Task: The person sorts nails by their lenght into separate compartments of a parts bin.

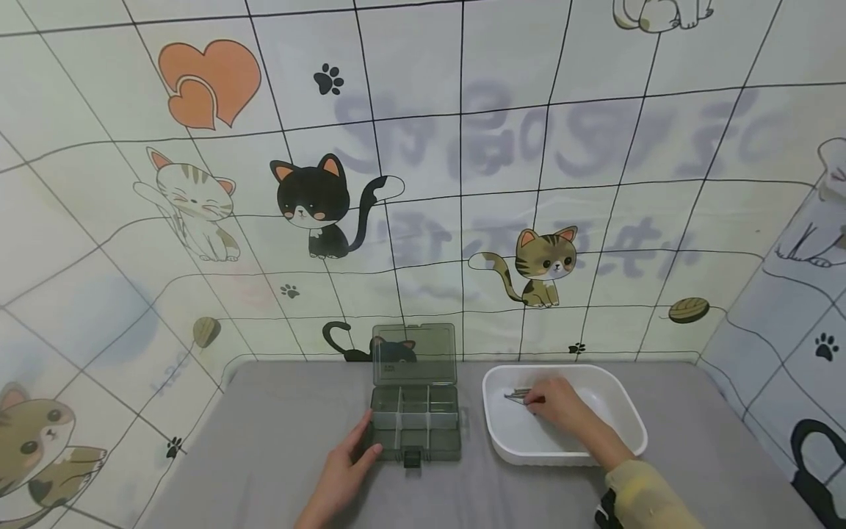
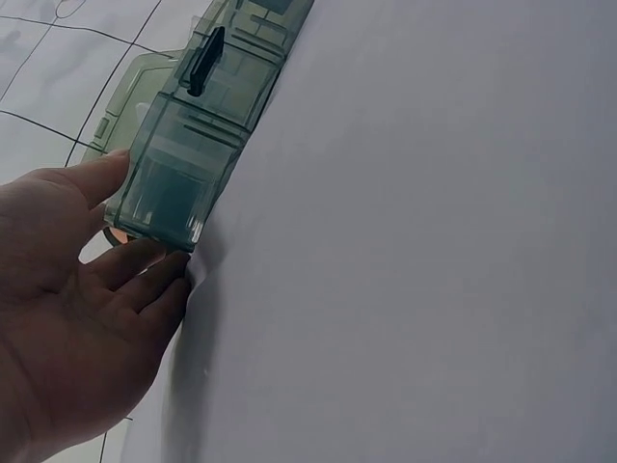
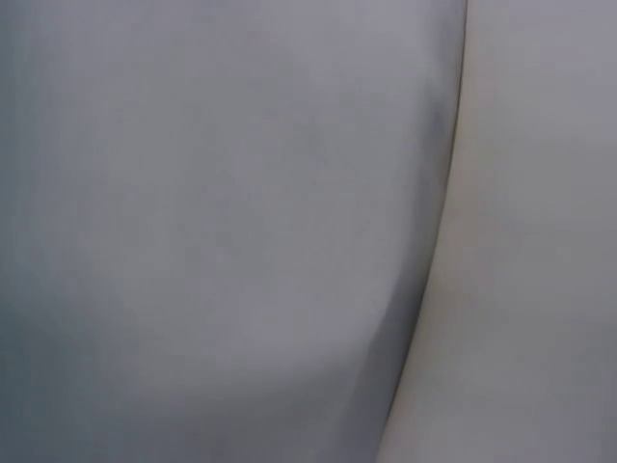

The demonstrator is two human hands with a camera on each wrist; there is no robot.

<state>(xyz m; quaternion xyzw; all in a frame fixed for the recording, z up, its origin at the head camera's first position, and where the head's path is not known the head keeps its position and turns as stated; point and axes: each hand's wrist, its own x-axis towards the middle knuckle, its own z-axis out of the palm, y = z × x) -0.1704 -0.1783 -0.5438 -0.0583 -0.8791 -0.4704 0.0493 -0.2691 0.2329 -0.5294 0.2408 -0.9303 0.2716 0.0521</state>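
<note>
A dark translucent green compartment box (image 1: 416, 420) stands on the table with its lid (image 1: 414, 355) raised at the back. My left hand (image 1: 342, 470) rests against the box's left side, thumb at the front corner and fingers along the side. In the left wrist view, the fingers of this hand (image 2: 92, 299) look relaxed beside the end of the box (image 2: 174, 183). Inside a white tray (image 1: 562, 459), my right hand (image 1: 562, 404) pinches at a few thin metal pieces (image 1: 517, 395). Its fingertips are partly hidden, and the right wrist view shows only blurred pale surfaces.
The tray stands to the right of the box on a grey table cover (image 1: 284, 419). A white cloth wall (image 1: 423, 147) with a grid and printed cats rises behind and at both sides. A black latch (image 1: 413, 459) juts from the front of the box.
</note>
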